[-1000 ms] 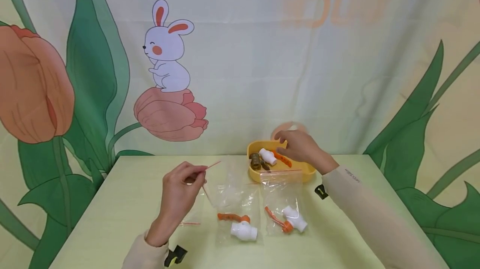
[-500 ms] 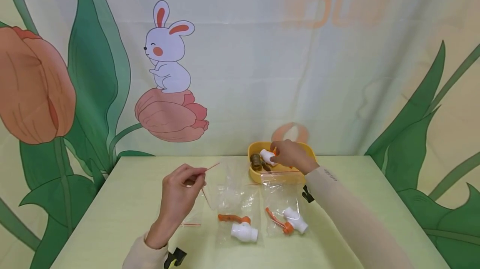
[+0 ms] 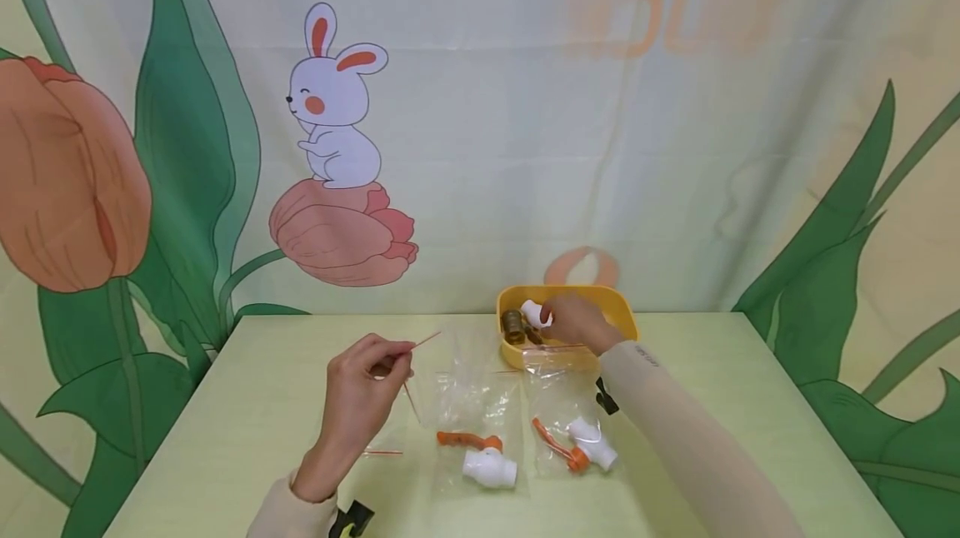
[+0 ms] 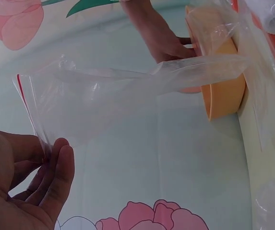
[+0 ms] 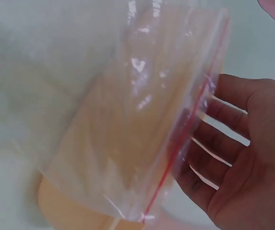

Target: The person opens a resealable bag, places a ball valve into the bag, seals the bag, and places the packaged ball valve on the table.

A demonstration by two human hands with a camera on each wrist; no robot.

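Note:
My left hand (image 3: 363, 388) pinches the top edge of a clear zip bag (image 4: 103, 96) with a red seal line, and the bag hangs from the fingertips. My right hand (image 3: 581, 320) reaches down into a yellow bin (image 3: 626, 317). Its fingertips are right at a white ball valve (image 3: 532, 313); whether they grip it I cannot tell. The valve's orange handle is hidden under the hand. In the right wrist view, a bag covers the fingertips. Beside that valve lies a brass-coloured ribbed fitting (image 3: 513, 326).
Two clear zip bags lie in front of the bin, one with a white valve and orange handle (image 3: 490, 467), the other with a similar valve (image 3: 592, 442). Another flat bag with a red seal (image 3: 382, 452) is by my left forearm. A printed curtain (image 3: 480, 146) stands behind the table.
My right hand has moved left and down into the bin, onto the white valve, covering its orange handle. My left hand stays almost still, with the bag pinched.

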